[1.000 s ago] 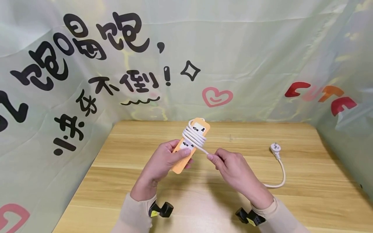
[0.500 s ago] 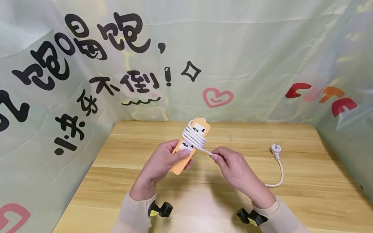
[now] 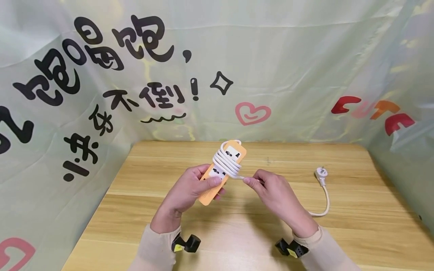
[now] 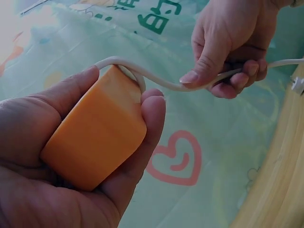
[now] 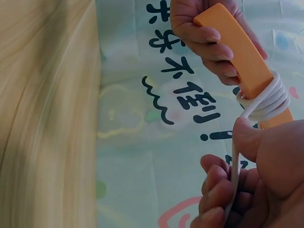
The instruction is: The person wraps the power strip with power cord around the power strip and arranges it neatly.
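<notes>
An orange power strip [image 3: 209,195] with white socket faces is gripped at its lower end by my left hand [image 3: 190,188], thumb across the front and fingers behind. Several turns of white cord [image 3: 226,162] wrap around its upper half. To the right, my right hand [image 3: 271,190] holds the cord's running length between thumb and curled fingers, just off the strip's edge. In the left wrist view the cord [image 4: 166,85] runs from the strip to the right hand's thumb. The right wrist view shows the coils [image 5: 273,99] bunched side by side around the strip.
A white three-pin plug [image 3: 321,173] lies on the wooden table [image 3: 152,226] at the right, its cord curving back under the right forearm. Printed fabric [image 3: 288,75] with black lettering and a pink heart encloses the table's back and sides. Black wrist cameras sit at both cuffs.
The power strip has tipped slightly lower in the left hand. The right hand has shifted a little, still holding the cord, which now leaves the strip at a flatter angle.
</notes>
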`<state>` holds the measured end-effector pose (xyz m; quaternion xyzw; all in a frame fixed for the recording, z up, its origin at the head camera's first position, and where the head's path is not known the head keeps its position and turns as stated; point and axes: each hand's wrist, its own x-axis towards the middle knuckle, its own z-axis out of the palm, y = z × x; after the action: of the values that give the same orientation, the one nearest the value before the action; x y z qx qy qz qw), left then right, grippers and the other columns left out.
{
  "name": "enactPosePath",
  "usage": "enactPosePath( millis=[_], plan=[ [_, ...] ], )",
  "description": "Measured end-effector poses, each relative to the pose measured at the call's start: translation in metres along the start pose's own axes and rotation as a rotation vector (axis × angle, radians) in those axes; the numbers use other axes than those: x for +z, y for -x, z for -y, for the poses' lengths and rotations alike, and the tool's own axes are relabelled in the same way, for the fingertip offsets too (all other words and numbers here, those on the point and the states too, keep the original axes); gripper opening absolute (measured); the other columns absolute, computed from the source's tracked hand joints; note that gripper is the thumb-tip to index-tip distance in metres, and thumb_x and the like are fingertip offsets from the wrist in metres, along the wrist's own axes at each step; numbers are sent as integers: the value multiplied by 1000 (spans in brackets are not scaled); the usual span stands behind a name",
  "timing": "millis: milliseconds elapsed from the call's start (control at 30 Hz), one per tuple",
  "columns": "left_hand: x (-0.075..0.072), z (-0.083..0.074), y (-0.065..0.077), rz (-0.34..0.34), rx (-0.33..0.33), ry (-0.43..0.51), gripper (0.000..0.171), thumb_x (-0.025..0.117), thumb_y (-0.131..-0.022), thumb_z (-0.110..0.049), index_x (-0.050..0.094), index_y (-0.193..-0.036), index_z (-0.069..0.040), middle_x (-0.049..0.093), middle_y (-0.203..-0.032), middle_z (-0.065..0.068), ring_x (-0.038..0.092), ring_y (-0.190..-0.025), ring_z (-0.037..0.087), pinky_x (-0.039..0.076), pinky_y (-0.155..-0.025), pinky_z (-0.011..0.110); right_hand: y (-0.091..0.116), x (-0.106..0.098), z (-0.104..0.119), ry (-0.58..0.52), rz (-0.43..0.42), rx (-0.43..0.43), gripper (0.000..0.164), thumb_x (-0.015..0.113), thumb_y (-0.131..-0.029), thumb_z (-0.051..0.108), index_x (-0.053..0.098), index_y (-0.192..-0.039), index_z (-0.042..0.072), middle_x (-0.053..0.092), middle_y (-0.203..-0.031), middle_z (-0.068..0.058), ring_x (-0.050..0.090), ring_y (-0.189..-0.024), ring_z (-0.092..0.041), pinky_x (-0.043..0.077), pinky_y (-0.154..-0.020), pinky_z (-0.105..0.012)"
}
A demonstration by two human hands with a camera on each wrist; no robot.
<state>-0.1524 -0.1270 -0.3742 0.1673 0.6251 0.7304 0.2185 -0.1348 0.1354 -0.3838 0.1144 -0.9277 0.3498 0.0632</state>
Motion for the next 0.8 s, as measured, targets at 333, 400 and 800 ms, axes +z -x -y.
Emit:
enactPosePath(
  millis=[333, 400, 800],
  plan=[
    [0, -1, -1, -39, 28, 49, 42, 68, -103, -11, 57, -139, 7, 73, -101, 10, 74, -78, 20, 63, -73, 32, 1, -3, 0, -82, -26, -15, 24, 66, -105, 32, 68, -86, 17, 45, -65, 5, 41, -58, -10, 36, -54, -27],
    [1, -2, 0, -48, 30, 67, 42, 66, -103, -8, 56, -141, 8, 73, -101, 10, 74, -77, 20, 63, -73, 32, 1, -4, 1, -99, -15, -25, 22, 65, -106, 30, 69, -89, 17, 46, -67, 5, 42, -58, -10, 37, -54, -27],
    [4, -1, 1, 31, 26, 56, 44, 72, -99, -9, 59, -137, 8, 72, -102, 14, 76, -79, 22, 64, -71, 33, 1, -2, -1, 6, -37, 6, 32, 68, -102, 43, 68, -84, 18, 49, -64, 6, 45, -58, -11, 38, -55, -29]
  ],
)
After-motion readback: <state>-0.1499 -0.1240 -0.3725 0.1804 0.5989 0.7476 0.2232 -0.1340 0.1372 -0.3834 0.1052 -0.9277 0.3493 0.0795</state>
